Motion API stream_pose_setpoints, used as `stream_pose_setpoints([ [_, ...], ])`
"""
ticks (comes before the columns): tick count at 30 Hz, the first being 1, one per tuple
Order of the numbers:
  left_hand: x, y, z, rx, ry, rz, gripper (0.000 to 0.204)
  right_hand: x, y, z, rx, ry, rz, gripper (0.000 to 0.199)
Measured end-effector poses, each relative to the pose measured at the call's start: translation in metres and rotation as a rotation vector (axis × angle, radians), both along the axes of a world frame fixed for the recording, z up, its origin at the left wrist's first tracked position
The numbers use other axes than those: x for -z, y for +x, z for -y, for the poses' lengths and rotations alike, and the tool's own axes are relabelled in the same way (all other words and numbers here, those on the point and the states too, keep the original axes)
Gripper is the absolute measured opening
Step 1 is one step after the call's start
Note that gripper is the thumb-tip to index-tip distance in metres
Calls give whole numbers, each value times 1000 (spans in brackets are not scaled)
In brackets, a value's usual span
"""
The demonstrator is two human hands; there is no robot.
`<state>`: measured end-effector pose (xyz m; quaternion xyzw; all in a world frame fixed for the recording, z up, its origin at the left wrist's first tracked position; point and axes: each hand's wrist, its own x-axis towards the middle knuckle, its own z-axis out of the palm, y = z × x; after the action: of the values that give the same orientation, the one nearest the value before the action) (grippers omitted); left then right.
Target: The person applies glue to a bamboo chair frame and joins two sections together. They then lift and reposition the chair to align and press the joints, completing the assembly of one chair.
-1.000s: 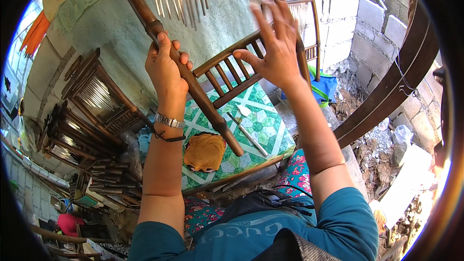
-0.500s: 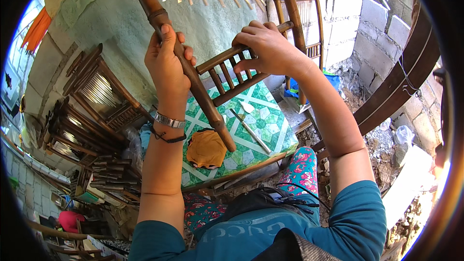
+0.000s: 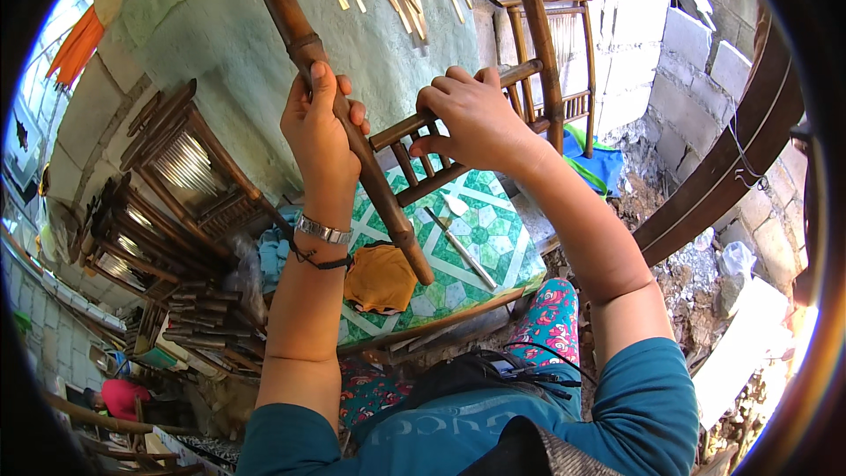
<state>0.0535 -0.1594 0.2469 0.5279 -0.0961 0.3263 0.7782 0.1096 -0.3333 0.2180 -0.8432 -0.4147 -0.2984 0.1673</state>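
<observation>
I hold up a brown bamboo frame (image 3: 395, 211), tilted above a small table. My left hand (image 3: 322, 137) is wrapped round its left post, the thumb lying along the bamboo. My right hand (image 3: 476, 119) grips the upper rail of the short-spindled lower section, with its fingers over the top and its thumb below. Several thin pale strips (image 3: 410, 0) show between the two posts. Their lower ends are loose; their upper ends are out of view. Beneath the frame, an orange-brown cloth (image 3: 379, 278), a slim silver tool (image 3: 463, 251) and a small white pointed piece (image 3: 455, 204) lie on the table.
The table (image 3: 515, 269) has a green patterned top. Several similar bamboo frames (image 3: 189, 172) lean at the left, above a stack of dark bamboo pieces (image 3: 207, 322). Another frame (image 3: 589, 53) stands by the block wall. A curved dark beam (image 3: 714, 154) and rubble are at the right.
Both hands and the frame sit slightly lower, and the left hand is a little farther right. The pale strips have swung and now bunch and cross differently. Both grips are unchanged.
</observation>
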Motion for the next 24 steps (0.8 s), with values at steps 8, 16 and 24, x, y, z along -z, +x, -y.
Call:
stream_pose_setpoints([
  [8,5,4,3,7,46,24,27,10,-8,-15,2,-15,-34,60],
  [16,-8,25,24,-9,108,78,21,-27,83,70,516,916,497,51],
  [24,9,114,102,164,73,195,24,-38,218,197,363,998,-36,19],
])
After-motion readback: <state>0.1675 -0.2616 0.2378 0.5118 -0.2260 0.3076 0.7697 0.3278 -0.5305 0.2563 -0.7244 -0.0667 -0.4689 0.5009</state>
